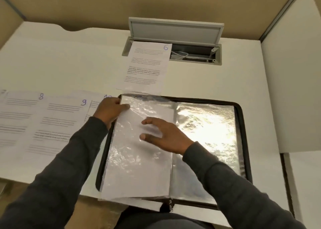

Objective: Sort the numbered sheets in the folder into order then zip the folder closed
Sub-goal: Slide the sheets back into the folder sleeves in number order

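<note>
Folder page (137, 164): left hand (109, 110) pinches edge, right hand (165, 136) spreads fingers (149, 122) atop.

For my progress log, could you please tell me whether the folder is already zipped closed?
No, the folder lies open on the table, with the right hand flat on its left page.

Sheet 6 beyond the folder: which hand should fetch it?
Probably the right hand for sheet 6: it is open over the sleeve, holding nothing, while the left hand pinches the sleeve's corner.
</note>
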A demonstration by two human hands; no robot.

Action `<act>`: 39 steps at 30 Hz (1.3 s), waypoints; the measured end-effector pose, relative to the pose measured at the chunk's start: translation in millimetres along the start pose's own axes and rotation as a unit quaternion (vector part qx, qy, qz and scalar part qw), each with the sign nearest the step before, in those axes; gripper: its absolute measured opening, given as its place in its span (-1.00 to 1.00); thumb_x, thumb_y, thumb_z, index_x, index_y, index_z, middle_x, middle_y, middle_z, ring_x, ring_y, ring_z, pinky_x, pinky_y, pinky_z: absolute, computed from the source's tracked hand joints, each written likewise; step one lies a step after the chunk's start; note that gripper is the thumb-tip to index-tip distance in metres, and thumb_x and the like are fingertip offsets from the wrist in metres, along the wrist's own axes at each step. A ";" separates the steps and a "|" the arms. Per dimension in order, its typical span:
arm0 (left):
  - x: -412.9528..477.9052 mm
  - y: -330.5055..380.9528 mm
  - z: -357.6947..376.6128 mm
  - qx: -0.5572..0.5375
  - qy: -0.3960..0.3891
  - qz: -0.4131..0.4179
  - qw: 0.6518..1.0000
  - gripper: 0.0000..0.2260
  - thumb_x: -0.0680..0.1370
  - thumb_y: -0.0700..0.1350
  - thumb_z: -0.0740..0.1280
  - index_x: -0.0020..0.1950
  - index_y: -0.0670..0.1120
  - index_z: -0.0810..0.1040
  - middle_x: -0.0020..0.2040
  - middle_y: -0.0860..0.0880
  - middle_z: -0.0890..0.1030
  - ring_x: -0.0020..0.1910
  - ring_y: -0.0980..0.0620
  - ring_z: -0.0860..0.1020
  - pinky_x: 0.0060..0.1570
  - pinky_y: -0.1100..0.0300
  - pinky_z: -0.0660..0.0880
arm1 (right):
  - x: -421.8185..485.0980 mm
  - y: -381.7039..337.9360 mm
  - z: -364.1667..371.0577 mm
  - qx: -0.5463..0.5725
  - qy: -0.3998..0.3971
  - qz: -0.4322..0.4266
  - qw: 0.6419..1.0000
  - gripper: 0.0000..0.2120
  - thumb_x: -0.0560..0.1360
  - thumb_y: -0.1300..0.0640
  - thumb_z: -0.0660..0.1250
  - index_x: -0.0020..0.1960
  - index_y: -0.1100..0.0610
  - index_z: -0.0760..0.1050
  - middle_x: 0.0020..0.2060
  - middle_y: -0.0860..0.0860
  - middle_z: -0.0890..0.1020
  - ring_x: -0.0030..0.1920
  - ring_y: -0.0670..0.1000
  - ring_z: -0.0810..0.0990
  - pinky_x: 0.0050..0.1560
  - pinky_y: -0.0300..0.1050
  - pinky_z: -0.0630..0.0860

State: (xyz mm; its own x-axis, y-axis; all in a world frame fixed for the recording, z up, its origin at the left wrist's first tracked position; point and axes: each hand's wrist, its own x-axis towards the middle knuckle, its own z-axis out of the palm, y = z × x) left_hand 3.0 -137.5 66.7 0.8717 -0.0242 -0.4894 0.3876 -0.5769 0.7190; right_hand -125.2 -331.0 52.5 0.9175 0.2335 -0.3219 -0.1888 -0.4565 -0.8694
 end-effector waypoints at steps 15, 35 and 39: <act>88.1 -51.1 -7.2 0.214 0.038 0.067 0.974 -0.78 0.51 0.03 0.41 -0.15 -0.10 0.49 -0.17 -0.06 0.58 -0.11 -0.11 0.59 -0.14 0.13 0.48 | 52.4 43.9 84.1 -0.442 -0.025 0.079 0.893 0.05 0.40 -0.53 0.19 0.61 -0.13 -0.32 0.54 0.14 -0.46 0.50 0.36 -0.49 0.41 0.53 -0.34; 196.8 39.0 26.6 0.140 0.032 -0.034 0.989 -0.42 0.49 -0.15 0.45 0.41 -0.21 0.25 0.35 -0.18 0.44 0.30 -0.17 0.47 0.19 0.02 0.48 | 58.0 30.7 87.9 -0.397 -0.005 0.109 0.911 0.02 0.43 -0.47 0.25 0.61 -0.18 -0.31 0.56 0.08 -0.44 0.51 0.30 -0.49 0.46 0.43 -0.37; 183.7 34.9 20.5 -0.020 0.017 0.020 0.999 -0.67 0.51 -0.25 0.34 0.27 -0.17 0.43 0.22 -0.16 0.56 0.07 -0.12 0.58 -0.10 0.11 0.59 | 49.7 32.6 76.1 -0.265 0.061 0.077 0.959 -0.07 0.49 -0.38 0.29 0.64 -0.15 -0.17 0.64 -0.01 -0.13 0.62 0.14 -0.23 0.56 0.32 -0.20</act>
State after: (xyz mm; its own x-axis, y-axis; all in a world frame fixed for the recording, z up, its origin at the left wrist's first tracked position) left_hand 170.5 -178.9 -8.2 0.8960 -0.0189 -0.4437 0.3633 -0.5437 0.7566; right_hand -112.3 -269.0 -20.4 0.9335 0.0408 -0.3563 -0.1506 -0.8571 -0.4927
